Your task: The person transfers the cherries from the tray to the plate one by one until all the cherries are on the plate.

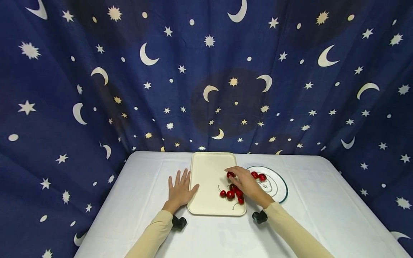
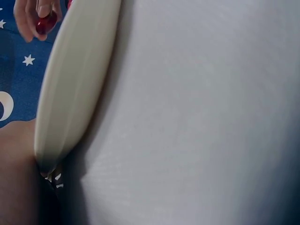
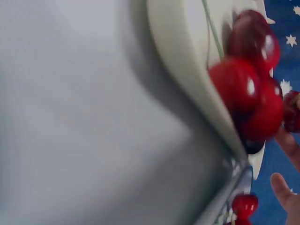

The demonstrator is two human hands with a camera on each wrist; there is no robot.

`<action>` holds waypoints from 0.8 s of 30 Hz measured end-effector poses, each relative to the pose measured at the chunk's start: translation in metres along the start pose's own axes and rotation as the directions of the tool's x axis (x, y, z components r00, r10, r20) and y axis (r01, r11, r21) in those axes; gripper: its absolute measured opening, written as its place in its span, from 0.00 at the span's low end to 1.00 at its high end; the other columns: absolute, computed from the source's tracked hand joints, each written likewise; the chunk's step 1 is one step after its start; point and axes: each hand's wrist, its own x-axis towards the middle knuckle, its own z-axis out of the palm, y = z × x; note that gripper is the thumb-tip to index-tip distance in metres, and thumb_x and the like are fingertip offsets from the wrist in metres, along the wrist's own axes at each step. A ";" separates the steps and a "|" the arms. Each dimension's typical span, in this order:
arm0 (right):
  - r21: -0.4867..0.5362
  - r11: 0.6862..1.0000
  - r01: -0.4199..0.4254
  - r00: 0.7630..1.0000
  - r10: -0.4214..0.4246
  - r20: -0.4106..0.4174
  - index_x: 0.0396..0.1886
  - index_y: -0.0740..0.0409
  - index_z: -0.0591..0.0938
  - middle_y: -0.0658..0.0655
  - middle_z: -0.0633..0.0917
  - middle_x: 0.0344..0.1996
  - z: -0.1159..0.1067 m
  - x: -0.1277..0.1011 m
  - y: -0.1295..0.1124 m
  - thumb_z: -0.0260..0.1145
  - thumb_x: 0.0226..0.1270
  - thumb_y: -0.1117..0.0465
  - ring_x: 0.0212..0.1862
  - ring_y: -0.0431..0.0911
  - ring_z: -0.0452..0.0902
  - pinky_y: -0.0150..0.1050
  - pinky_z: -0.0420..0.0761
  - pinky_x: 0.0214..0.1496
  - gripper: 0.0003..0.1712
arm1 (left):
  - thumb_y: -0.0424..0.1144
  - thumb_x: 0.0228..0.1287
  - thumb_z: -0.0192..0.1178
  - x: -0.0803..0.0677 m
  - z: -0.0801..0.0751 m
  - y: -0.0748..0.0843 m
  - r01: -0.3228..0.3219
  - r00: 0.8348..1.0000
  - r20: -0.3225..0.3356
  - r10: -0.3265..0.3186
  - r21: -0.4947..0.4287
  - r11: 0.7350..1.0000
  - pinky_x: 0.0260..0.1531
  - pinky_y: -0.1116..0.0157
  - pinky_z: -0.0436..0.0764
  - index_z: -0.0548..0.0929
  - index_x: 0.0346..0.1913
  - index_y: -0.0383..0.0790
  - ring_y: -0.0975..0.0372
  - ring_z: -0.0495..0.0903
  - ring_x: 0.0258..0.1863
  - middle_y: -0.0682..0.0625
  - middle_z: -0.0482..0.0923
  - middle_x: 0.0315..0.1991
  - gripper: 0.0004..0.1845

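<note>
Between the thumb and fingers of the right hand [image 1: 247,183], a red cherry [image 1: 230,174] is pinched; in both wrist views it is seen raised clear of what lies below, and in the head view it is placed over the right half of the cream tray [image 1: 206,173]. Just beneath and nearer the wearer, a small cluster of loose cherries [image 1: 230,195] is gathered on the tray, some touching, with thin stems left on at least two. The fingers of the left hand [image 1: 180,192] are spread and laid flat on the white table [image 1: 145,186] along the tray's left side, the thumb being reached over the rim; how firmly the tray is pressed, if at all, cannot be told. To the right, partly covered by the right forearm, a round plate [image 1: 280,182] is set close beside the tray, and two more cherries [image 1: 262,177] are seen near its far edge; whether others are hidden by the hand is not shown. Farther out, a dark blue curtain [image 1: 180,96] printed with moons and stars is hung. The step in hand is judged to be the moving of single cherries between plate and tray, though the direction cannot be settled from this moment. For the next move, a light pinch and a gentle release at low height seem called for, since a round fruit could easily be rolled or the cluster knocked.
</note>
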 end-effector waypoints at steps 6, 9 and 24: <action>-0.083 0.995 -0.061 0.996 0.056 -0.065 0.53 0.58 0.86 0.56 0.89 0.49 -0.017 -0.013 0.014 0.72 0.67 0.66 0.48 0.50 0.87 0.50 0.86 0.49 0.15 | 0.64 0.75 0.46 -0.004 -0.007 0.005 -0.009 1.000 -0.002 0.009 -0.039 0.999 0.80 0.35 0.34 0.54 0.83 0.41 0.45 0.42 0.86 0.46 0.48 0.85 0.43; -0.109 0.987 -0.119 0.990 0.110 -0.086 0.54 0.60 0.86 0.58 0.89 0.47 -0.024 -0.017 0.019 0.71 0.67 0.66 0.47 0.52 0.87 0.52 0.85 0.48 0.15 | 0.63 0.75 0.46 -0.005 -0.009 0.006 -0.011 1.000 -0.003 0.011 -0.052 0.999 0.79 0.35 0.34 0.54 0.82 0.40 0.44 0.42 0.85 0.45 0.48 0.85 0.43; -0.219 0.932 -0.290 0.956 0.274 -0.102 0.54 0.58 0.85 0.62 0.89 0.50 -0.035 -0.031 0.032 0.71 0.68 0.63 0.53 0.60 0.84 0.61 0.78 0.51 0.15 | 0.69 0.75 0.42 0.002 0.001 0.000 0.002 1.000 0.002 -0.002 -0.042 0.999 0.80 0.36 0.31 0.50 0.84 0.46 0.48 0.37 0.86 0.50 0.43 0.86 0.45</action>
